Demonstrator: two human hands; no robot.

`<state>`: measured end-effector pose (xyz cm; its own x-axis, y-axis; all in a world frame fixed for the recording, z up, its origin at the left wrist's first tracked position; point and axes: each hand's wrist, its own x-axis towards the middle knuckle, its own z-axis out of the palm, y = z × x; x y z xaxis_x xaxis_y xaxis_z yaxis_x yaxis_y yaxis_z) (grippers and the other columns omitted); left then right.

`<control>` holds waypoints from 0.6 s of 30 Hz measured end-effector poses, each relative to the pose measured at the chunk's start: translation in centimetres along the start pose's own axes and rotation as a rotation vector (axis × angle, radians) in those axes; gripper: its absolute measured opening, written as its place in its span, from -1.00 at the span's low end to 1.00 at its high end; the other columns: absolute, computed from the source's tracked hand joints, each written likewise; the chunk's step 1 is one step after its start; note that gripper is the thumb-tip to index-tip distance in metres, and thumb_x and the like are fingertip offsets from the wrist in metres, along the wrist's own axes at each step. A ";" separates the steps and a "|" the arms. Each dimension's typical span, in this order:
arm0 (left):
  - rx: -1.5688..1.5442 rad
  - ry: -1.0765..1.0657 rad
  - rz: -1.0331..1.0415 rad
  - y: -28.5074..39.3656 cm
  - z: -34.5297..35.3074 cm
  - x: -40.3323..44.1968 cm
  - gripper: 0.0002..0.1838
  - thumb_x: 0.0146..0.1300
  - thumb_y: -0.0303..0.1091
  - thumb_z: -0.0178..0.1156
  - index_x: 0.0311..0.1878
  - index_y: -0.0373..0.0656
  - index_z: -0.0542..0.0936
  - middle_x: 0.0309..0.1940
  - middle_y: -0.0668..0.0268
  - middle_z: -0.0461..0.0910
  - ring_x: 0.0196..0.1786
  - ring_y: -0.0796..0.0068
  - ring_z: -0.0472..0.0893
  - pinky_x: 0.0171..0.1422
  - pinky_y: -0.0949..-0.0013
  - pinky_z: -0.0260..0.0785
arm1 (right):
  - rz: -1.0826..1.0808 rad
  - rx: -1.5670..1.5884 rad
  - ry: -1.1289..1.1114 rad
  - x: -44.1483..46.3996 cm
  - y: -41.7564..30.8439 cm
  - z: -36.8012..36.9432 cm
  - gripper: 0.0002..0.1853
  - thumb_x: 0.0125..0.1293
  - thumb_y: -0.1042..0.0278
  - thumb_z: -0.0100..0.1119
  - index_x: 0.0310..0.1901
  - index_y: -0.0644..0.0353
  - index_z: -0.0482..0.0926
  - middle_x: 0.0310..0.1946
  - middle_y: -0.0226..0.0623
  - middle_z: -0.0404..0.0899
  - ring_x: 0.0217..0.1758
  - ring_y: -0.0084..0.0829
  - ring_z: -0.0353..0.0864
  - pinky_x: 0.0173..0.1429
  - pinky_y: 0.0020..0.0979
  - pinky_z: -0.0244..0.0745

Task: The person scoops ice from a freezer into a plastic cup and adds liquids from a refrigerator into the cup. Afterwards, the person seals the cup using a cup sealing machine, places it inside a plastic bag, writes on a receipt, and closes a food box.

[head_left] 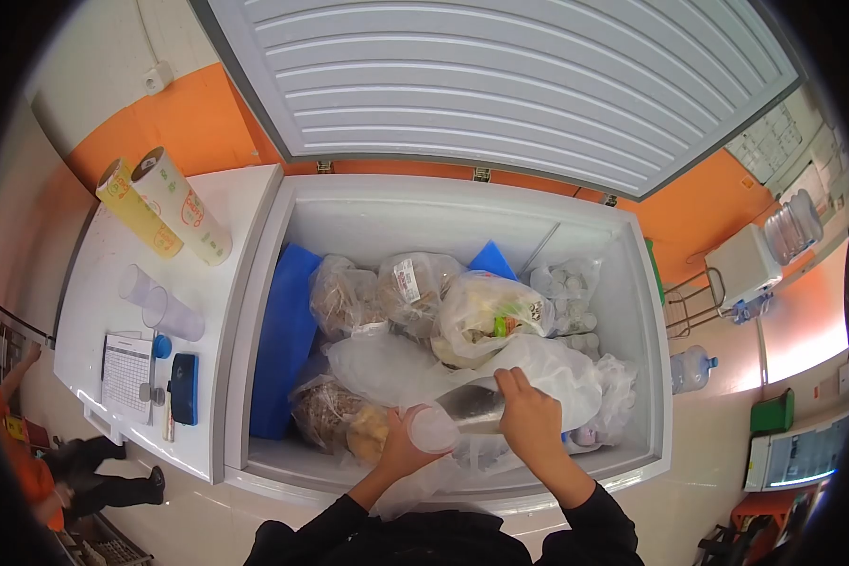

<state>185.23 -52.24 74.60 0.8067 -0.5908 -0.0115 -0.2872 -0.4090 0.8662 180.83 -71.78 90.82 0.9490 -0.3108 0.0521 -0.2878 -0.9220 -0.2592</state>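
My left hand (401, 445) is wrapped round a translucent plastic cup (432, 430), tilted over the open chest freezer. In my right hand (530, 420) is a metal scoop (472, 404), its mouth at the cup's rim. What the cup and scoop contain is not clear. Beneath and behind them lie white plastic bags (377, 363), a large pale bag (557, 373) and a bag of brown food (323, 415). A bag of yellowish food (366, 434) sits just left of my left hand.
The freezer's raised lid (519, 85) stands behind its rim (658, 377). On the white counter (94, 283) are two upright rolls (193, 212), plastic cups (173, 314), a paper sheet (125, 377) and a blue phone-like object (185, 389). A person in orange (38, 462) is at lower left.
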 end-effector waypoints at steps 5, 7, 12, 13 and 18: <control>-0.048 0.000 -0.036 0.2 0.1 -0.2 -0.06 -0.32 -0.08 0.60 0.17 -0.14 0.35 0.03 0.13 0.21 0.13 0.15 0.27 0.24 0.20 0.21 | -0.019 0.031 0.021 -0.1 0.2 1.0 -0.77 0.14 0.53 -0.01 -0.14 0.09 0.43 -0.28 -0.30 0.52 -0.45 -0.15 0.62 -0.40 -0.21 0.49; 0.017 -0.012 -0.028 0.0 -0.1 -0.3 -0.07 -0.32 -0.07 0.60 0.17 -0.15 0.35 0.03 0.13 0.24 0.13 0.14 0.28 0.24 0.20 0.21 | -0.030 0.014 -0.030 0.0 0.5 1.2 -0.77 0.15 0.54 -0.02 -0.14 0.09 0.44 -0.27 -0.29 0.52 -0.44 -0.14 0.62 -0.39 -0.20 0.49; -0.004 -0.018 0.011 0.5 -0.3 0.0 -0.08 -0.31 -0.07 0.59 0.18 -0.14 0.37 0.02 0.04 0.33 0.13 0.04 0.26 0.23 0.14 0.21 | -0.069 0.067 -0.090 -0.2 0.0 3.3 -0.75 0.14 0.54 -0.03 -0.12 0.12 0.45 -0.25 -0.29 0.54 -0.42 -0.09 0.61 -0.37 -0.19 0.49; 0.017 -0.018 -0.003 0.4 -0.3 0.0 -0.09 -0.31 -0.07 0.59 0.16 -0.16 0.38 0.03 0.08 0.35 0.14 0.08 0.26 0.24 0.15 0.20 | -0.082 0.049 -0.162 -0.3 0.0 3.7 -0.74 0.14 0.55 -0.03 -0.11 0.12 0.45 -0.24 -0.28 0.55 -0.41 -0.08 0.61 -0.37 -0.18 0.50; 0.034 0.003 0.016 0.9 -0.6 -0.1 -0.08 -0.32 -0.06 0.59 0.16 -0.19 0.37 0.05 0.13 0.38 0.15 0.11 0.25 0.27 0.14 0.19 | -0.003 0.091 0.033 0.7 0.2 2.2 -0.76 0.15 0.53 -0.02 -0.12 0.11 0.45 -0.26 -0.28 0.55 -0.43 -0.13 0.62 -0.37 -0.20 0.50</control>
<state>185.22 -52.12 75.64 0.8032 -0.5956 0.0041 -0.3179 -0.4229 0.8486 181.76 -71.69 88.72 0.9448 -0.3168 0.0839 -0.2706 -0.8986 -0.3454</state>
